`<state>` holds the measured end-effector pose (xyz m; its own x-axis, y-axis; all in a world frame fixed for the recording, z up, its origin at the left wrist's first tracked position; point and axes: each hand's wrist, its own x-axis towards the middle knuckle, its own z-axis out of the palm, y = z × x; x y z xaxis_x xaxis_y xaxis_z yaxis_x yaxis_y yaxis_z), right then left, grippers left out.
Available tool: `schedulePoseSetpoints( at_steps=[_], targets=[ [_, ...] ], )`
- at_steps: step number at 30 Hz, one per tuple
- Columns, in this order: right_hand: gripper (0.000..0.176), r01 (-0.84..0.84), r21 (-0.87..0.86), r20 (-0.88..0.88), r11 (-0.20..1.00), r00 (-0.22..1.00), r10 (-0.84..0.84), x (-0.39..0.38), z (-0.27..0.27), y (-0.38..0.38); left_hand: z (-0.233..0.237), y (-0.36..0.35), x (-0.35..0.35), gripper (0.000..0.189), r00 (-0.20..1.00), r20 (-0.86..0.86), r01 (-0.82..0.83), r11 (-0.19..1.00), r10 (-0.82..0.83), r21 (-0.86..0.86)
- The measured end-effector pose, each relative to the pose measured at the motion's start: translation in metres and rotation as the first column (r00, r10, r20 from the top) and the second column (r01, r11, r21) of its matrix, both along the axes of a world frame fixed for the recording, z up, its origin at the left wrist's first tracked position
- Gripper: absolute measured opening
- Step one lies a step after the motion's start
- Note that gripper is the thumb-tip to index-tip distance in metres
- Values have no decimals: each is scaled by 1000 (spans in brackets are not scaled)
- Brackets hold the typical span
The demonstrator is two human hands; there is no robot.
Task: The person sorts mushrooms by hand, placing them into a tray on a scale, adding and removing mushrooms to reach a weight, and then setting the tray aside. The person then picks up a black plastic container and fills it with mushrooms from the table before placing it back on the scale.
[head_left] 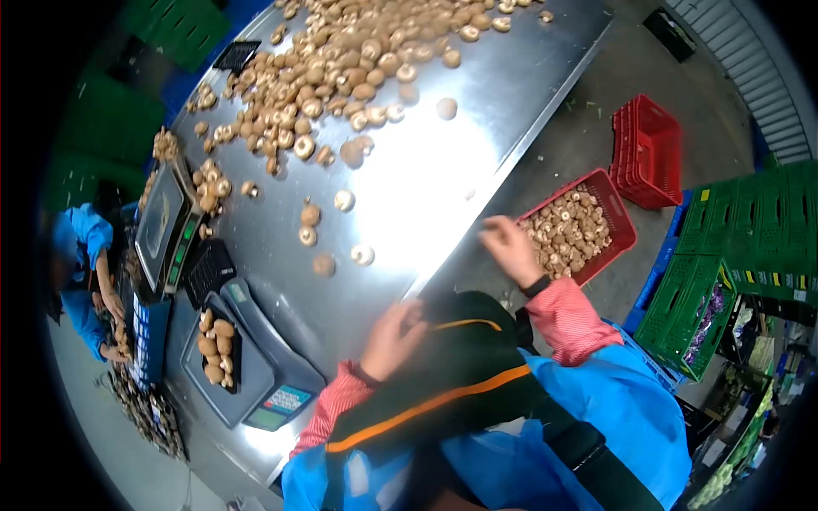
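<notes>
OK, steel worktop (pixel 524 72), main heap of brown-capped mushrooms (pixel 358 55) spread over its far end, thinning to strays toward the middle; a few sit gills up. Left hand (pixel 394 339) is at the worktop's near edge, fingers curled in, blurred; can't tell if anything is in it. Right hand (pixel 511 249) is past the near edge, just by the rim of a red crate (pixel 624 220), fingers loosely bent; grip content can't be told either. That crate stands beside the worktop, full of loose mushrooms (pixel 573 223).

Grey bench scale (pixel 256 364) sits close to the near edge, beyond the left hand; on its platform, a black tray (pixel 232 381) of mushrooms. Stack of black trays (pixel 207 271) just beside it. Second scale (pixel 164 223), green digits lit, stands farther along toward the left edge, mushrooms clustered around it. Another black tray (pixel 237 55) lies at the far edge by the heap.

Co-worker in blue sleeves (pixel 89 228) at the left edge, hands (pixel 115 319) low near more produce, detail too small. On the floor side: stacked red crates (pixel 626 140), green crates (pixel 673 319), blue-gloss apron sleeve over the wearer's pink checked cuff (pixel 567 319).
</notes>
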<state>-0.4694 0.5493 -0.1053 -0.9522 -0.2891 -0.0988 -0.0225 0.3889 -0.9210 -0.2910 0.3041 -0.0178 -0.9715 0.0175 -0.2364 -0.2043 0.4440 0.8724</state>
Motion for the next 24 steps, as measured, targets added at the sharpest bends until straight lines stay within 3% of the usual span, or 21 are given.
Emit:
schedulePoseSetpoints(
  at_steps=[1,2,3,5,7,10,13,16,17,20,22,24],
  targets=[
    [20,-138,317,-174,938,964,200,-10,1,-17,0,1,1,36,1000,4,-7,1000,7,17],
    [18,-262,510,-323,819,824,465,-17,35,-36,2,2,3,40,1000,21,-10,1000,10,16],
    [19,-261,512,-398,818,772,495,-22,47,-53,-4,2,6,40,1000,7,14,998,-13,-57],
    [21,-232,500,-468,834,738,486,-30,55,-89,-15,5,14,38,998,51,-43,999,44,-23],
    [24,-199,547,-463,813,737,492,-37,45,-118,-31,5,19,37,974,196,-155,968,116,199],
    [28,-180,616,-408,767,760,506,-45,0,-148,-29,6,20,37,969,210,-183,949,130,258],
    [26,-148,566,-420,811,794,438,-46,-5,-154,-17,7,10,38,963,262,-125,966,63,227],
    [24,-198,350,-369,916,869,329,-28,17,-148,-17,4,7,39,971,236,-26,965,-38,260],
    [26,-235,223,-273,946,916,292,-21,25,-148,-18,3,7,38,969,242,-27,955,-48,295],
    [28,-275,13,-172,961,947,273,10,50,-137,-14,-2,8,36,962,236,71,957,-140,280],
    [27,-266,60,-190,962,943,273,36,54,-133,-27,-12,13,36,953,226,124,942,-200,313],
    [29,-251,-77,-151,965,960,238,62,51,-128,-44,-22,16,37,945,185,209,933,-270,293]
  ],
)
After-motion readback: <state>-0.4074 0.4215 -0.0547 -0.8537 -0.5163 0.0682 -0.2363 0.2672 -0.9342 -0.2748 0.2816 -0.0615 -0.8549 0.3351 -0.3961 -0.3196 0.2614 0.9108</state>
